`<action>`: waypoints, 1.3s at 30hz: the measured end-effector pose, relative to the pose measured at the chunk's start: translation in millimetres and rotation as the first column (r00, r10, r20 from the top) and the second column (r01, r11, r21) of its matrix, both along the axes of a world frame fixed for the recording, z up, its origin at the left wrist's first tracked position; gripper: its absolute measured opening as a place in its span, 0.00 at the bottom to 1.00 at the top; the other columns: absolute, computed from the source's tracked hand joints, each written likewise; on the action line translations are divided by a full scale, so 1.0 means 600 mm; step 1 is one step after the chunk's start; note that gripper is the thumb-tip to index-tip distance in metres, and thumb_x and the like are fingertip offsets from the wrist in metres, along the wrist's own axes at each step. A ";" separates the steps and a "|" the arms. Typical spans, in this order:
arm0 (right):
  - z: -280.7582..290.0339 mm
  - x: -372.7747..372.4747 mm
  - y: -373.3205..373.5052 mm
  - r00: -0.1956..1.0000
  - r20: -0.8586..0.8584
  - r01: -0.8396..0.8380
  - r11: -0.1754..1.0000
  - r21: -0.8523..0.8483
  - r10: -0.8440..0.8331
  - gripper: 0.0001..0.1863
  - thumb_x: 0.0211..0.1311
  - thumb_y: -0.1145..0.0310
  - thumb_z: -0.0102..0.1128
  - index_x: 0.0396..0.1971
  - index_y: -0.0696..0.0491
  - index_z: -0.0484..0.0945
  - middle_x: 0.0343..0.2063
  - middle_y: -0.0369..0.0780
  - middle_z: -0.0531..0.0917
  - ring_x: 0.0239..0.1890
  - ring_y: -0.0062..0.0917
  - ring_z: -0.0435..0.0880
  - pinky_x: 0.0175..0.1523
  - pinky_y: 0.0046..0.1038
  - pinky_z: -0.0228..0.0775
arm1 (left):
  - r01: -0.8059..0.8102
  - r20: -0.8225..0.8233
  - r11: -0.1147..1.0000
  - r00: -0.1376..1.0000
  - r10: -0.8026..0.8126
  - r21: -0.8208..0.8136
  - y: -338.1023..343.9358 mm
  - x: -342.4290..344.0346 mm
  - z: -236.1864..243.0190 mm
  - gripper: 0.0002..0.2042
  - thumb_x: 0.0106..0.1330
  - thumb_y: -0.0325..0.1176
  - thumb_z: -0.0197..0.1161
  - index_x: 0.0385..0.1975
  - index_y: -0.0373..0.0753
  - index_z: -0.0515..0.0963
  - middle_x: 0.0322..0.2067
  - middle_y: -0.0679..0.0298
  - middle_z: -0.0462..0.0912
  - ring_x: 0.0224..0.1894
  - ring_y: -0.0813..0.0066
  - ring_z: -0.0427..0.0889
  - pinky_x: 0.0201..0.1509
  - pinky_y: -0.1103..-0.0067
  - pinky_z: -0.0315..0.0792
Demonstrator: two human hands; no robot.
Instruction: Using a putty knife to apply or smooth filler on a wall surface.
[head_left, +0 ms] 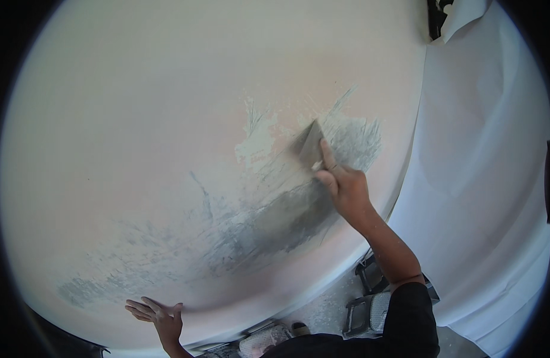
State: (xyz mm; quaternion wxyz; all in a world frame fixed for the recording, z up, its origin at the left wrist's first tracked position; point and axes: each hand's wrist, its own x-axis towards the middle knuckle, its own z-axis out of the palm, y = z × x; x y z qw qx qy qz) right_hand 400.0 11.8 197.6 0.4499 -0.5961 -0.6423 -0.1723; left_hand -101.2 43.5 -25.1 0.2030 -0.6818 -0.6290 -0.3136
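My right hand (346, 185) grips a putty knife (311, 145) with a flat grey blade, its index finger stretched along the blade. The blade lies against a large, curved, pale pinkish-white panel (138, 119). Around the knife spreads a rough grey patch of filler (358, 140) with streaks and scratches, and a pale smear sits to its left. A darker grey smooth area (293, 218) lies below the blade. At the lower left my left hand (158, 315) rests near the panel's lower edge, fingers spread, holding nothing.
A white sheet (484, 179) hangs along the panel's right side. Below, on a dusty grey floor (323, 310), stand black-framed step stools (367, 313) with textured tops. A dark fitting (437, 21) shows at the top right edge.
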 end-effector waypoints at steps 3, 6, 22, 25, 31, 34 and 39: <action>-0.028 -0.039 -0.012 0.956 0.234 -0.178 0.984 -0.024 0.178 0.33 0.64 0.51 0.56 0.67 0.47 0.63 0.21 0.46 0.78 0.23 0.42 0.80 0.31 0.34 0.74 | -0.024 -0.031 0.999 0.999 0.025 0.025 0.000 -0.002 0.000 0.56 0.56 0.61 0.63 0.70 0.33 0.33 0.67 0.32 0.19 0.69 0.28 0.18 0.66 0.40 0.25; -0.014 -0.011 -0.004 0.973 0.198 -0.107 0.992 -0.071 0.119 0.32 0.64 0.50 0.55 0.67 0.46 0.64 0.22 0.45 0.78 0.23 0.41 0.80 0.31 0.34 0.73 | -0.023 -0.029 1.000 0.999 0.023 0.012 0.000 -0.001 0.002 0.57 0.55 0.60 0.64 0.70 0.33 0.33 0.68 0.32 0.19 0.69 0.28 0.18 0.67 0.40 0.25; 0.049 0.037 -0.018 0.982 -0.188 0.031 0.999 0.036 -0.024 0.32 0.64 0.49 0.54 0.66 0.46 0.65 0.18 0.43 0.76 0.20 0.35 0.78 0.28 0.33 0.73 | -0.039 -0.071 0.998 0.997 0.043 0.057 0.003 -0.006 -0.004 0.56 0.57 0.66 0.57 0.71 0.33 0.34 0.68 0.33 0.20 0.70 0.30 0.19 0.67 0.40 0.26; -0.019 0.002 0.000 0.919 0.349 -0.255 0.950 0.179 0.181 0.29 0.67 0.52 0.53 0.64 0.49 0.67 0.17 0.44 0.76 0.18 0.35 0.79 0.27 0.32 0.73 | -0.014 -0.045 0.999 0.999 0.016 0.051 0.001 -0.005 -0.004 0.56 0.55 0.65 0.59 0.71 0.35 0.33 0.67 0.31 0.20 0.69 0.27 0.19 0.66 0.38 0.26; 0.048 0.060 -0.010 0.989 -0.129 0.075 0.996 0.039 -0.070 0.29 0.64 0.49 0.55 0.63 0.44 0.69 0.18 0.43 0.76 0.19 0.34 0.78 0.30 0.34 0.74 | -0.009 -0.058 0.999 0.998 0.012 0.047 0.000 -0.007 -0.003 0.56 0.56 0.65 0.59 0.71 0.34 0.34 0.68 0.31 0.20 0.69 0.28 0.19 0.66 0.39 0.26; 0.002 0.038 -0.001 0.796 0.599 -0.016 0.986 0.168 -0.089 0.24 0.69 0.58 0.54 0.60 0.54 0.72 0.12 0.43 0.66 0.14 0.21 0.67 0.24 0.24 0.65 | -0.019 -0.040 1.000 0.999 0.020 0.016 -0.002 -0.005 -0.003 0.56 0.56 0.65 0.59 0.70 0.33 0.34 0.67 0.31 0.20 0.69 0.28 0.19 0.67 0.40 0.26; 0.003 0.038 -0.006 0.961 0.226 -0.182 0.980 0.075 0.161 0.30 0.65 0.51 0.56 0.66 0.43 0.66 0.17 0.43 0.77 0.18 0.35 0.78 0.28 0.31 0.73 | -0.025 -0.062 1.000 0.998 0.025 0.012 -0.001 -0.004 0.001 0.56 0.56 0.65 0.59 0.70 0.30 0.34 0.67 0.30 0.20 0.69 0.28 0.19 0.67 0.40 0.25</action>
